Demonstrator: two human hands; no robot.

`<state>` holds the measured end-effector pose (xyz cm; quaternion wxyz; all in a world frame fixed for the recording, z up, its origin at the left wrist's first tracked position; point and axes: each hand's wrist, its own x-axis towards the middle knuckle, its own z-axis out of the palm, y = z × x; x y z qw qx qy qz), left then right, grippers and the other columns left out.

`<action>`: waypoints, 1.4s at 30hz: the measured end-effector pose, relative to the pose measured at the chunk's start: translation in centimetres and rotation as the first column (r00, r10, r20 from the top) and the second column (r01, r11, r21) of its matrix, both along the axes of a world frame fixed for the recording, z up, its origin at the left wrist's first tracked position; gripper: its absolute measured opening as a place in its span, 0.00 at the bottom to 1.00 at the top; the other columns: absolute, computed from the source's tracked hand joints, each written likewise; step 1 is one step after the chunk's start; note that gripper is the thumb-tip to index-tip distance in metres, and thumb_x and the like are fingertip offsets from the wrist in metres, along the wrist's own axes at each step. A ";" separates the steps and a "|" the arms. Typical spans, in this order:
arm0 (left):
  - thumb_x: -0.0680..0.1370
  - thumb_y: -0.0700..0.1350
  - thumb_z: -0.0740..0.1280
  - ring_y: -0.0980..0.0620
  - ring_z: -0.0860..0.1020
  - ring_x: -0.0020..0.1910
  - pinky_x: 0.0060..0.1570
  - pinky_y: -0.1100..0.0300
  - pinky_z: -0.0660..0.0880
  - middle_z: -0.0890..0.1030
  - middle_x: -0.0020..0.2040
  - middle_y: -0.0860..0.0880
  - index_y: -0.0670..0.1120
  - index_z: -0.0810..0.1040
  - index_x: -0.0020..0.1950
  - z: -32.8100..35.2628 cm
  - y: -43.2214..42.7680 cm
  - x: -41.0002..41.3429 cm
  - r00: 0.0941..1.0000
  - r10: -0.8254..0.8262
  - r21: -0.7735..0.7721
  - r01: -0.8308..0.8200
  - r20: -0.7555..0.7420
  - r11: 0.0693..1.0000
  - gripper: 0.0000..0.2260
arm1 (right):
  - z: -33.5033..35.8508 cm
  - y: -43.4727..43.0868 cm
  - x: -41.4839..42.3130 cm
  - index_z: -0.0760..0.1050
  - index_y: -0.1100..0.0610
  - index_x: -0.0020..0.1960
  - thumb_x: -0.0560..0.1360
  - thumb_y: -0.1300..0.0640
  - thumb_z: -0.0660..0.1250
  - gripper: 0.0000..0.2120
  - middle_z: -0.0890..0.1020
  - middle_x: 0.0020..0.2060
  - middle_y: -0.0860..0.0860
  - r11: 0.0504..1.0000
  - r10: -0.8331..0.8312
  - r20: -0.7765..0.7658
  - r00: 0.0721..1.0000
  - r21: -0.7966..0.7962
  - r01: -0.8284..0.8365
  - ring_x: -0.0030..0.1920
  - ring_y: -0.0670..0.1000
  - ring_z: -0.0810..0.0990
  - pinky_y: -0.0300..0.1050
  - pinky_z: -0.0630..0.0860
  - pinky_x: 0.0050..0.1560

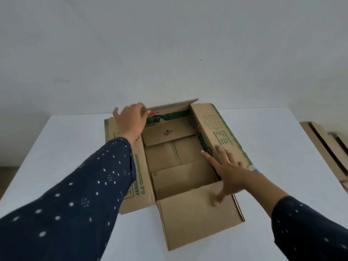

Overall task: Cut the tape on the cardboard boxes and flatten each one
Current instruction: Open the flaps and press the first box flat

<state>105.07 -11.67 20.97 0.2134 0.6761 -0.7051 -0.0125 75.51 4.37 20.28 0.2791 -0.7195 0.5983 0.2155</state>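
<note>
Box (180, 162) flaps splayed, hands at edges

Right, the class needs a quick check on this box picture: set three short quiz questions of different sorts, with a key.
1. True or false: the cardboard box sits on the white table with its top flaps open.
2. Which hand reaches the far flap? A) left hand B) right hand
3. Fill in: the flat cardboard lies at the table's ____ edge.

Key: 1 true; 2 A; 3 right.
</note>
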 end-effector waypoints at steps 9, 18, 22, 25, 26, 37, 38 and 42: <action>0.79 0.39 0.65 0.43 0.69 0.63 0.65 0.42 0.64 0.69 0.62 0.46 0.50 0.77 0.54 0.8 -5.7 0.0 0.934 0.300 0.154 -0.273 -0.193 0.950 0.08 | 0.7 -1.6 1.3 0.24 0.35 0.73 0.56 0.35 0.81 0.72 0.33 0.76 0.50 0.997 -0.073 -0.025 0.997 -0.019 0.072 0.77 0.63 0.38 0.72 0.59 0.71; 0.74 0.63 0.64 0.34 0.57 0.75 0.67 0.27 0.57 0.52 0.78 0.46 0.62 0.59 0.73 -1.1 -1.7 3.7 0.898 0.438 0.564 -0.345 -0.034 0.750 0.30 | 1.0 -2.3 2.6 0.25 0.35 0.73 0.55 0.33 0.80 0.72 0.39 0.75 0.51 0.987 -0.163 -0.032 0.986 -0.020 0.162 0.75 0.64 0.44 0.69 0.59 0.72; 0.71 0.61 0.76 0.36 0.72 0.66 0.35 0.47 0.75 0.63 0.74 0.39 0.47 0.58 0.75 -0.1 0.7 6.3 0.621 0.703 0.681 -0.349 -0.347 0.644 0.42 | 2.0 -2.9 4.1 0.27 0.37 0.75 0.59 0.32 0.78 0.67 0.42 0.76 0.55 0.961 -0.271 -0.021 0.962 -0.056 0.269 0.76 0.66 0.44 0.73 0.59 0.70; 0.74 0.51 0.76 0.46 0.82 0.45 0.37 0.54 0.78 0.83 0.55 0.41 0.40 0.74 0.60 1.1 1.2 7.9 0.563 0.648 0.659 -0.225 -0.513 0.718 0.22 | 3.3 -3.0 6.5 0.33 0.39 0.78 0.67 0.29 0.70 0.56 0.43 0.78 0.55 0.946 -0.292 0.007 0.956 -0.145 0.290 0.78 0.64 0.42 0.79 0.49 0.69; 0.77 0.47 0.74 0.48 0.82 0.41 0.36 0.56 0.77 0.84 0.51 0.42 0.39 0.76 0.59 2.1 1.3 7.9 0.572 0.598 0.632 -0.171 -0.561 0.756 0.17 | 3.7 -3.1 7.6 0.37 0.40 0.79 0.69 0.28 0.66 0.52 0.44 0.79 0.54 0.938 -0.275 0.045 0.960 -0.206 0.278 0.78 0.62 0.43 0.79 0.47 0.69; 0.73 0.36 0.68 0.47 0.83 0.31 0.31 0.60 0.80 0.82 0.41 0.40 0.36 0.76 0.51 19.1 2.5 -0.7 0.489 0.279 0.374 0.107 -0.826 0.921 0.08 | 16.7 -3.1 13.7 0.50 0.43 0.80 0.73 0.33 0.64 0.42 0.69 0.72 0.47 0.891 -0.243 0.796 0.554 -0.043 0.452 0.70 0.53 0.71 0.51 0.69 0.66; 0.69 0.39 0.70 0.46 0.85 0.33 0.36 0.56 0.83 0.83 0.44 0.39 0.36 0.76 0.52 20.2 2.5 -1.6 0.486 0.241 0.346 0.138 -0.840 0.928 0.13 | 17.7 -3.4 13.0 0.51 0.42 0.79 0.73 0.40 0.66 0.40 0.71 0.70 0.48 0.896 -0.242 0.770 0.590 -0.055 0.440 0.66 0.54 0.74 0.52 0.73 0.63; 0.68 0.57 0.79 0.45 0.86 0.43 0.49 0.51 0.83 0.86 0.47 0.42 0.39 0.79 0.55 22.5 3.3 -5.2 0.490 0.118 0.278 0.268 -0.864 0.922 0.26 | 19.6 -4.2 10.1 0.74 0.47 0.67 0.70 0.57 0.57 0.26 0.82 0.57 0.51 0.844 -0.173 0.788 0.591 -0.191 0.502 0.55 0.55 0.81 0.59 0.81 0.53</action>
